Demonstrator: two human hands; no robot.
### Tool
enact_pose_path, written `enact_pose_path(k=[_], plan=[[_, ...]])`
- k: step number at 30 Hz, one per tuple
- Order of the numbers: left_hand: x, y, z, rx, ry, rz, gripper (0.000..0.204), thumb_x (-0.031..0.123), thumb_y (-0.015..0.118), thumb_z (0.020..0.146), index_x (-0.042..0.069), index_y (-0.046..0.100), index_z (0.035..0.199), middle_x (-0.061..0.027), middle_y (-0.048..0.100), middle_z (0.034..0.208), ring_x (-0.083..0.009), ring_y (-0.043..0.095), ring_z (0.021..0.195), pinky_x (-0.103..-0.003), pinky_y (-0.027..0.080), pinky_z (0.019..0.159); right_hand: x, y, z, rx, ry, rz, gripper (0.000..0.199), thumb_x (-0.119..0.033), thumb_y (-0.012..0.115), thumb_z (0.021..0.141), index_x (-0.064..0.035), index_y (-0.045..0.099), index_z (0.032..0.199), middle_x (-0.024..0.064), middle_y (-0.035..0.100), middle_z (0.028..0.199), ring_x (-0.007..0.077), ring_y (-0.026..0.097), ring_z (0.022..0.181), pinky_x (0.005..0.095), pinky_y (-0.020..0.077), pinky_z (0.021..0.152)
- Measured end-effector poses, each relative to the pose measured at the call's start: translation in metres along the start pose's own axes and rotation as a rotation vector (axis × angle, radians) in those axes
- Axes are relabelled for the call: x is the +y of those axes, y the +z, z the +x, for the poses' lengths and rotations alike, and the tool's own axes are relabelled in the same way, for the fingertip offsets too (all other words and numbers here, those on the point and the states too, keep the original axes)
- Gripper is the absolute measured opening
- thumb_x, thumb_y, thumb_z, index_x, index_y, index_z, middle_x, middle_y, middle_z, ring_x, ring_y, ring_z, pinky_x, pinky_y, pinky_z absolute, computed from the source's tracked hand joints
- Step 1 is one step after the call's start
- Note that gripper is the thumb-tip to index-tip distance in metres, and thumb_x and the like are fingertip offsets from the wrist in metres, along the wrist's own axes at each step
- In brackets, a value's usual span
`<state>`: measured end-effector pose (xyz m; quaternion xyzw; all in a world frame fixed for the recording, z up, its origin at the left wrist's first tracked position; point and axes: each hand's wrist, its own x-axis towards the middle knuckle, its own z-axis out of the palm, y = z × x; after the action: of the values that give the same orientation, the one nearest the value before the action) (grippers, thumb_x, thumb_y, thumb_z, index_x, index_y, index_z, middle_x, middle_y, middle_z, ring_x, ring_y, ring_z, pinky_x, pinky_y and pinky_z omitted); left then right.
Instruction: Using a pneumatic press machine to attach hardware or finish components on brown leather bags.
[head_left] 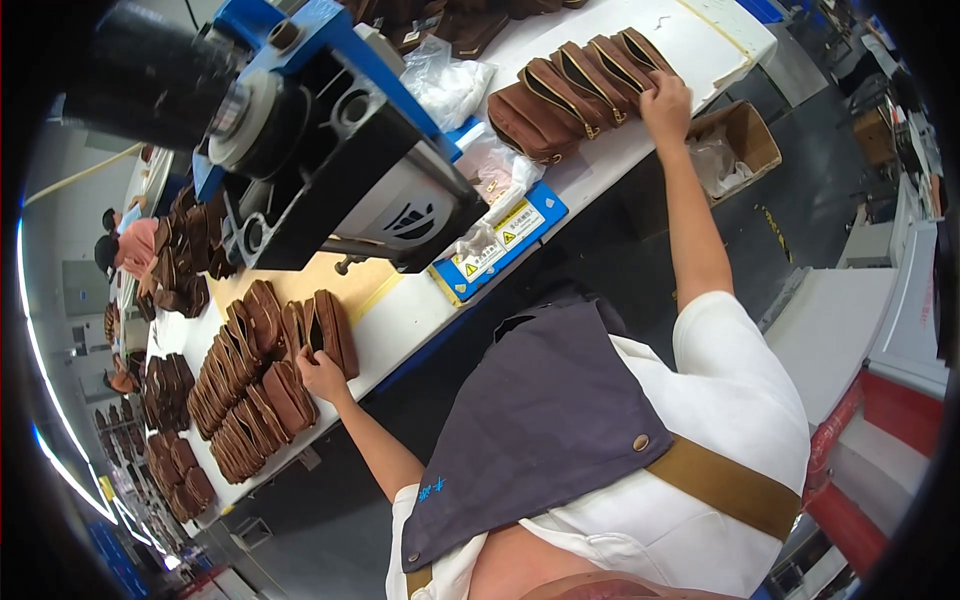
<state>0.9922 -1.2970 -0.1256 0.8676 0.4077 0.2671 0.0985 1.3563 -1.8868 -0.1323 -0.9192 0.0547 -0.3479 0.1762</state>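
Near the upper middle of the frame, on the blue machine base: a white rectangular warning label (pixel 502 238) with yellow triangles. Just above it, two crumpled clear plastic bags (pixel 447 82). At the upper right, below the table edge: an open brown cardboard box (pixel 752 135) with clear plastic inside.

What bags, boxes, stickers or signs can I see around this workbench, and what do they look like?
Warning label: on the blue machine base, white rectangle with yellow triangles.
Clear plastic bags: crumpled, behind the machine on the white table.
Cardboard box: open, brown, beside the table under the right hand, crumpled plastic inside.
Round emblem: dark, on the machine's white face.
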Motion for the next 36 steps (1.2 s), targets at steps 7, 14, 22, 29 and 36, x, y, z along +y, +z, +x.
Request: enact_pose_path(k=[7,14,22,29,36], plan=[[0.026,-0.003,-0.011,-0.406,0.036,-0.593,0.019,0.0,0.057,0.083,0.001,0.062,0.101,-0.0064,0.063,0.093,-0.0167,0.061,0.088,-0.028,0.047,0.081,-0.152,0.034,-0.1,-0.636,-0.629,0.64,0.008,-0.013,0.066,0.078,-0.0093,0.07,0.084,0.0074,0.065,0.089,0.0285,0.058,0.094,0.0374,0.0473,0.082],[0.061,0.008,-0.04,0.021,0.309,0.068,0.019,0.012,0.067,0.075,0.011,0.069,0.094,-0.01,0.057,0.084,-0.0318,0.056,0.085,-0.044,0.046,0.076,-0.176,0.065,-0.113,-0.833,-0.747,0.338,0.018,-0.011,0.066,0.072,-0.0071,0.068,0.089,0.0155,0.063,0.093,0.0359,0.061,0.089,0.0438,0.0491,0.081],[0.095,0.029,-0.063,-0.074,0.315,-0.213,0.027,0.022,0.071,0.078,0.007,0.064,0.099,-0.008,0.065,0.087,-0.0279,0.059,0.084,-0.042,0.041,0.077,-0.16,0.109,-0.095,-0.964,-0.624,0.746,0.042,-0.009,0.07,0.078,0.0001,0.059,0.117,0.015,0.066,0.103,0.0273,0.062,0.099,0.0309,0.0493,0.089],[0.103,0.03,-0.071,-0.181,0.342,-0.042,0.032,0.028,0.073,0.076,0.008,0.064,0.098,-0.008,0.064,0.087,-0.0287,0.056,0.087,-0.042,0.04,0.077,-0.202,0.077,-0.049,-0.95,-0.556,0.951,0.039,-0.011,0.068,0.082,-0.001,0.06,0.119,0.0125,0.066,0.103,0.0228,0.062,0.098,0.0292,0.0494,0.089],[0.091,-0.001,-0.051,-0.233,0.199,-0.004,0.03,0.029,0.073,0.076,0.004,0.058,0.083,-0.0147,0.063,0.078,-0.0374,0.06,0.078,-0.047,0.046,0.069,-0.222,0.039,0.041,-0.868,-0.528,1.183,0.037,-0.014,0.066,0.086,-0.0021,0.06,0.121,0.01,0.066,0.103,0.0184,0.062,0.097,0.0275,0.0496,0.088]])
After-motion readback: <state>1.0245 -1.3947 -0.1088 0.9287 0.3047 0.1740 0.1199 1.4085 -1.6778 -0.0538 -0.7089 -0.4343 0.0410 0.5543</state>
